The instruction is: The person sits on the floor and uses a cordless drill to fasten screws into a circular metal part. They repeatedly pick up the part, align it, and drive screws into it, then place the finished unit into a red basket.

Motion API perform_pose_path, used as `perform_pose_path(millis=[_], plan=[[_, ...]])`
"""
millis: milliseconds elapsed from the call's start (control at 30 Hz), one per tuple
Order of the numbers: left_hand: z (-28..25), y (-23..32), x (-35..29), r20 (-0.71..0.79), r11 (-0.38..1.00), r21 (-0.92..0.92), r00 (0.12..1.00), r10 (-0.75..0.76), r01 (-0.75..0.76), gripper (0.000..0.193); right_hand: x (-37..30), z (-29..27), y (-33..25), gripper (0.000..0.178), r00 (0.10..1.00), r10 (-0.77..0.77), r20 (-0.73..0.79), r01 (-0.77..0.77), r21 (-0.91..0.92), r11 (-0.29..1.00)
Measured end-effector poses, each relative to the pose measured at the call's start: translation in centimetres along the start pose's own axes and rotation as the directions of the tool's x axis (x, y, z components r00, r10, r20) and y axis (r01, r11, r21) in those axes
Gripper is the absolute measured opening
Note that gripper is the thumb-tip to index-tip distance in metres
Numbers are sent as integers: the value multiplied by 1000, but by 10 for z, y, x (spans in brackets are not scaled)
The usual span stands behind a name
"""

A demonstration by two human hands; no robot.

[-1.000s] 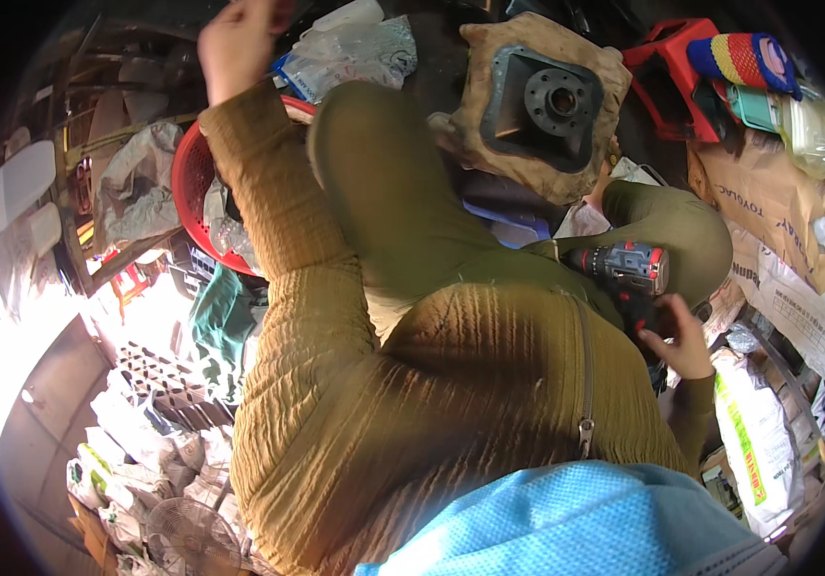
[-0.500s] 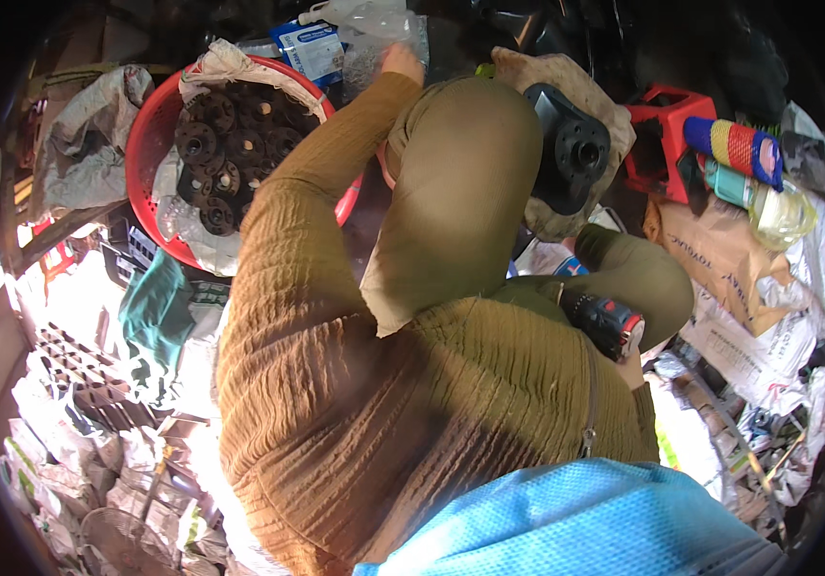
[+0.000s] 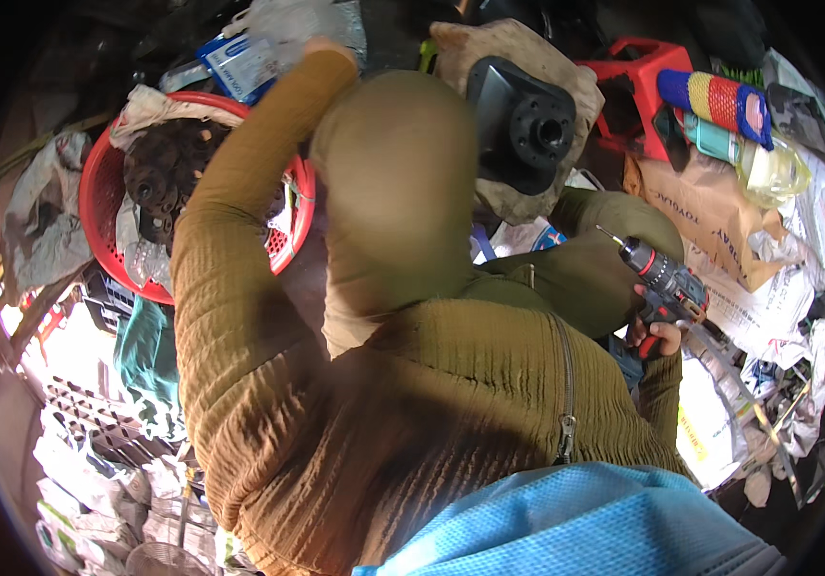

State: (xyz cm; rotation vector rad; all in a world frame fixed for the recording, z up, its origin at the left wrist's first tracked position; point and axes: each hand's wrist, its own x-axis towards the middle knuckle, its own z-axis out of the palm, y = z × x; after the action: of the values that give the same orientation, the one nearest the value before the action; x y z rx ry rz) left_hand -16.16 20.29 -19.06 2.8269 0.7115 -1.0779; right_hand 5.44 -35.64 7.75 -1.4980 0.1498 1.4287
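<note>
My right hand (image 3: 660, 336) grips a grey, black and red cordless drill (image 3: 667, 278) by its handle. The drill's bit points up and to the left, over my bent right leg. My left hand (image 3: 331, 48) reaches far forward to a clear plastic bag (image 3: 287, 29); its fingers are mostly hidden, so I cannot tell their pose. A black plastic part with a round, holed hub (image 3: 539, 130) rests on a rough stone block (image 3: 460, 48) beyond my knees.
A red plastic basket (image 3: 95, 202) of dark round parts (image 3: 153, 182) stands at the left. Beside the bag lies a blue and white packet (image 3: 239, 67). A red plastic stool (image 3: 628, 106), a striped roll (image 3: 719, 106) and a brown paper sack (image 3: 691, 211) sit at the right.
The drill has risen away from my body and now shows fully in my right hand. My view has shifted, so the basket and stone block appear farther left. My left hand stays by the bag.
</note>
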Motion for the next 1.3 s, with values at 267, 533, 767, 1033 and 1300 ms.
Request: perform_pose_path(millis=[267,533,767,1033,1300], plan=[[-152,5,-15,-342,758,-230,779,525,-611,21,4,-31,7,82,996,85,-1,-85,50,995],[-111,154,70,-587,523,-194,525,616,-830,29,2,-61,32,72,985,-2,170,-15,99,995],[-98,160,80,-504,594,-256,630,591,-762,27,7,-88,55,56,929,-87,359,13,204,979],[-126,164,53,-597,618,-135,561,573,-775,26,0,-87,56,54,975,-42,220,15,125,992],[-183,-89,-25,-104,644,-751,990,97,-142,27,8,-96,53,42,916,-1,402,-79,184,980]])
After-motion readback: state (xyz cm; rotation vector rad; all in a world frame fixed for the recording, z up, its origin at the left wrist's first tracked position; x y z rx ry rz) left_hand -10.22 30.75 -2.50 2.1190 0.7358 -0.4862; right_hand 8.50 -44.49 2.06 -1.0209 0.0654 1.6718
